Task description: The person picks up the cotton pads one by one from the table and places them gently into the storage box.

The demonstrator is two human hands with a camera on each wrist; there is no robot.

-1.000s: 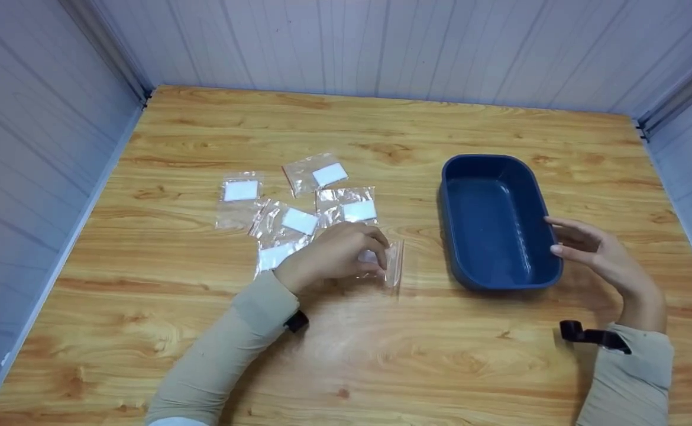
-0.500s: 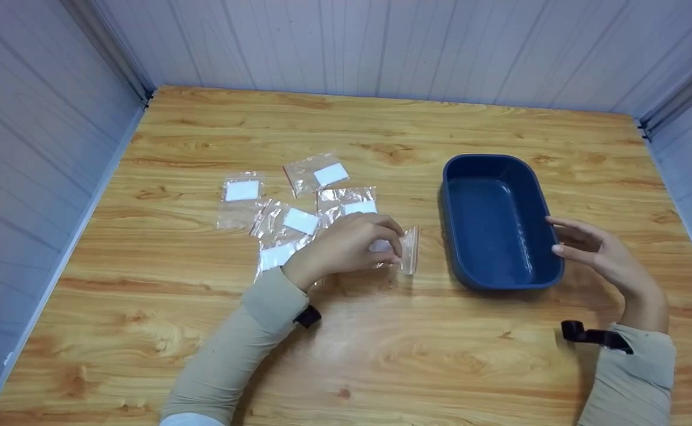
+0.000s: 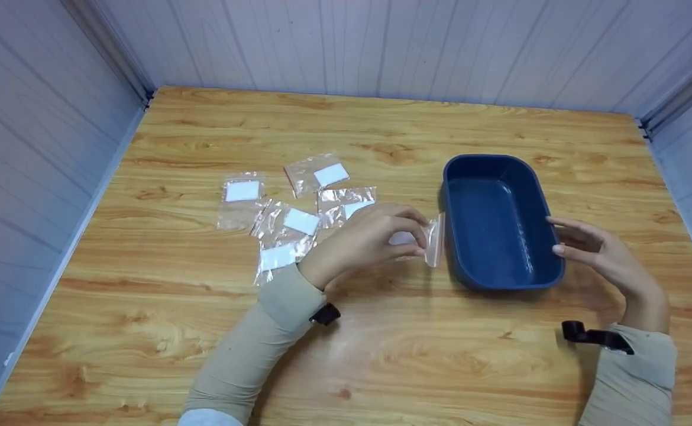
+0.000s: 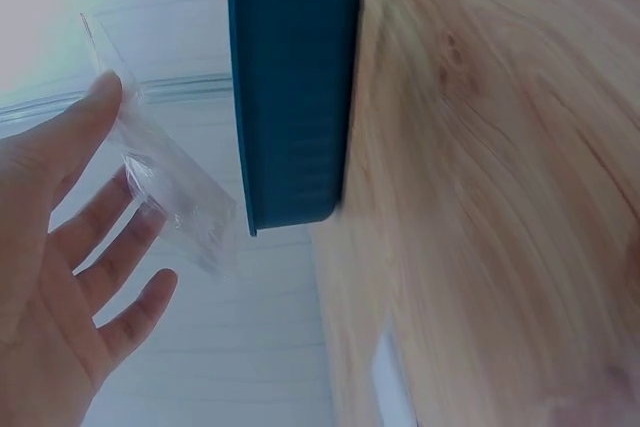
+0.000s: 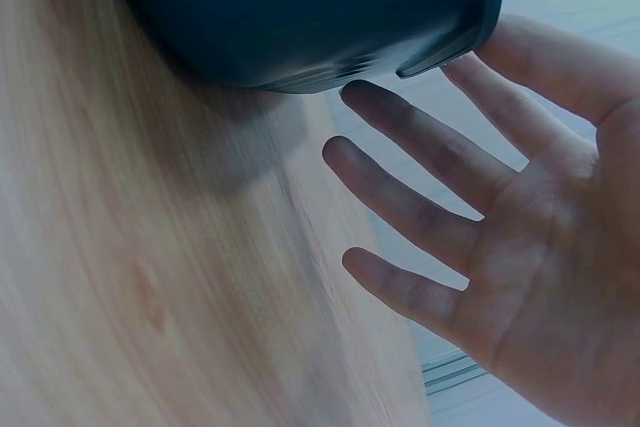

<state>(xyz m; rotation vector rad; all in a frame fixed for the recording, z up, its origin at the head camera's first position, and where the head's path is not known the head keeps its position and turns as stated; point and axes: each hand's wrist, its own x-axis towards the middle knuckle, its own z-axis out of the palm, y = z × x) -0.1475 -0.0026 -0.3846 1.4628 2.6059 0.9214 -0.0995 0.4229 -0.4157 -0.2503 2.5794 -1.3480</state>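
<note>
Roughly midway between the desk's [image 3: 470, 361] side edges, a zip-seal bag [image 4: 178, 190], presumably light, limp, best taken near its seal [image 3: 435, 244], is pinched by the left hand [image 3: 375, 236], the blue tub [image 3: 511, 287] being touched by the right's [image 3: 615, 263] extended fingers.

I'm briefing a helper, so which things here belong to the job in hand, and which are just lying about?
In the job:
clear bag, held by the left hand
blue tub, touched by the right hand

Lying about:
five similar bags on the table, possibly part of the job too
</note>
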